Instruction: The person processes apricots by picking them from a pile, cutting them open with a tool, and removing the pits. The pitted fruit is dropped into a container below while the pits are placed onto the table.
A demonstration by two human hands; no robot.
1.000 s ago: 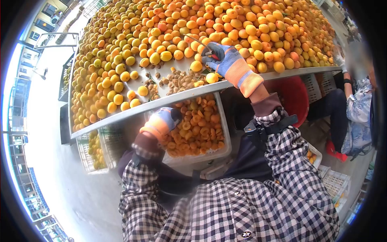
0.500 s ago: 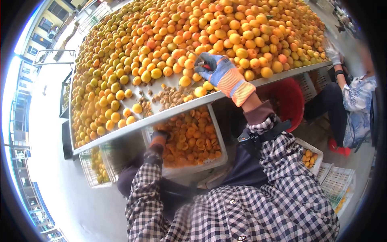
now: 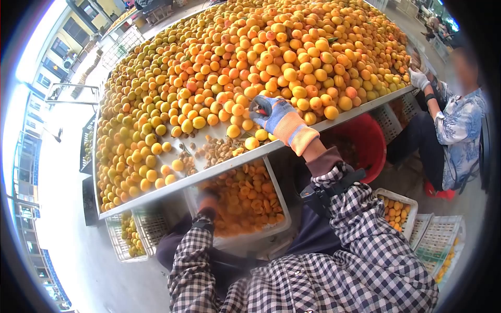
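My right hand, in a blue and orange glove, is closed over the near edge of the apricot heap. A small red-handled tool shows between its fingers, mostly hidden by the glove. Whole apricots lie just beyond it, and a small pile of brown pits sits on the bare metal to its left. Lower down, my left hand is at the left side of a white crate filled with apricot halves. Its fingers are smeared by motion and shadowed under the table edge.
The metal table's raised front rim runs between my two hands. A red tub stands under the table at right. Crates with apricots are on the floor at both sides. Another person with white gloves sits at the right end.
The view has shifted slightly. My right hand stays near the table's front edge, still closed. My left hand has moved a little lower at the crate and is blurred.
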